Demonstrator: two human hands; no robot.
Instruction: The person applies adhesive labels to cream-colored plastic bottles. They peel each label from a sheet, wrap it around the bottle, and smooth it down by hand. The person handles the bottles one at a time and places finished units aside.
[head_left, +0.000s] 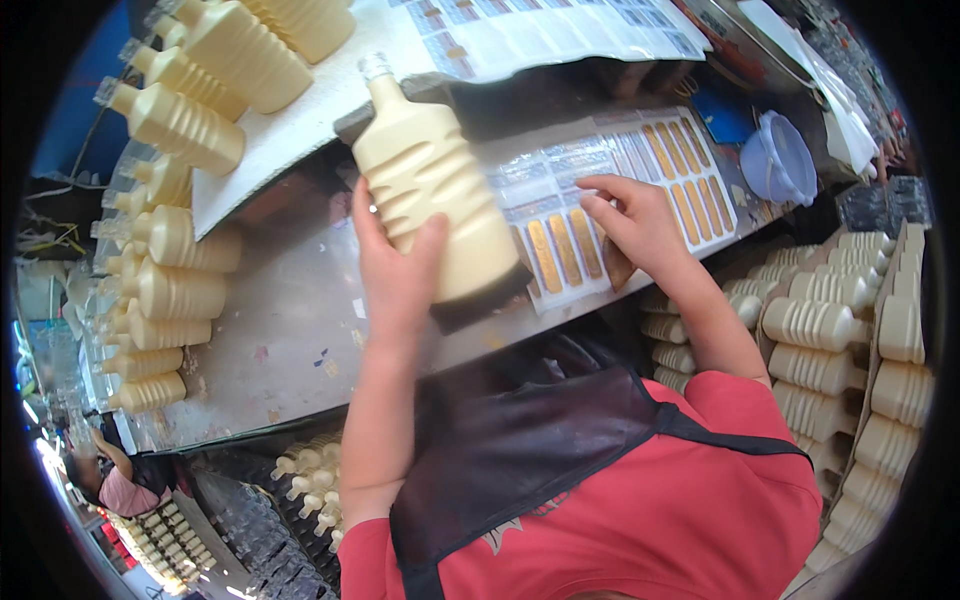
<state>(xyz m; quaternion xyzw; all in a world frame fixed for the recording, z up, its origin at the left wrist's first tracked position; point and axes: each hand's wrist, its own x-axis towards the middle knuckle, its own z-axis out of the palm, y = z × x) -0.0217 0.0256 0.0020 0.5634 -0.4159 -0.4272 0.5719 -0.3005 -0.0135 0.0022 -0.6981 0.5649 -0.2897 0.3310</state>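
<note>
A cream-coloured bottle (427, 172) with wavy ridges and a clear threaded neck is tilted over the worktable. My left hand (401, 255) grips it around its lower side, thumb across the front. My right hand (634, 225) hovers over or touches a sheet of gold strip labels (555, 255), thumb and forefinger close together; whether a label is between them I cannot tell. Under that hand lies a brown piece (616, 264), partly hidden. A dark block or pad (484, 300) shows beneath the bottle's base.
Similar cream bottles (184, 127) line the table's left side. More label sheets (540, 34) lie on a white raised board (255, 157). A lilac bucket (778, 159) stands at right. Stacked bottles (814, 322) fill crates beside me. Another person (124, 472) is at lower left.
</note>
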